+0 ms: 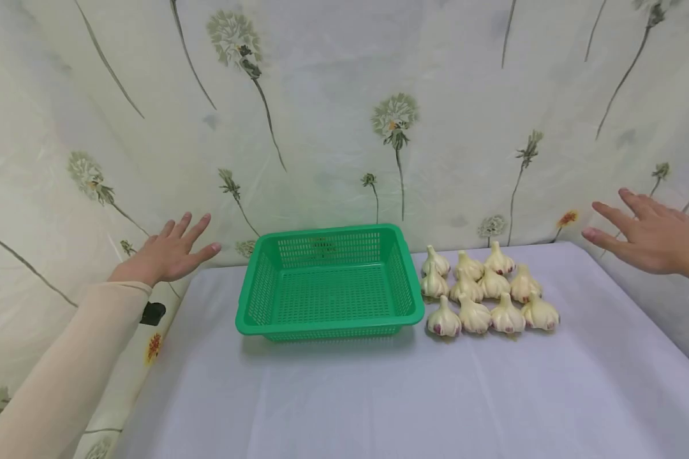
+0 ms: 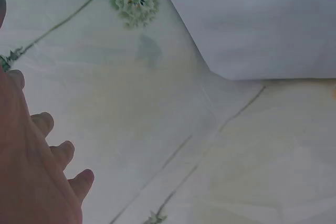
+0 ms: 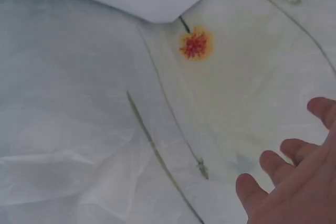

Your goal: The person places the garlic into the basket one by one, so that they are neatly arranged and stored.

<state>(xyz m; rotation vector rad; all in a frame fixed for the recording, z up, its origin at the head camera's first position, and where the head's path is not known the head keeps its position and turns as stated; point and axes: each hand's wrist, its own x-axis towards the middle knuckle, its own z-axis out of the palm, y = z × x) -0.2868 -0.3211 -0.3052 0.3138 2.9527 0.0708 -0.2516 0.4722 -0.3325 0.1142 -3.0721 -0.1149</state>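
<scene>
Fingers (image 1: 198, 231) outspread on left hand (image 1: 169, 254) and right hand (image 1: 657, 234); green basket (image 1: 330, 328) just beside garlic bulbs (image 1: 467, 290) on table (image 1: 367, 395)

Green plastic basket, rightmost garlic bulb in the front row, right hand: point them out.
Green plastic basket (image 1: 332, 327), head view: front rim.
Rightmost front-row garlic bulb (image 1: 540, 314), head view: middle of its body.
Right hand (image 1: 659, 239), head view: back of hand.

Garlic bulbs (image 1: 494, 285) sat right of the green basket (image 1: 330, 327); the left grip (image 1: 169, 250) hovered left of it, the right grip (image 1: 657, 236) far right.
</scene>
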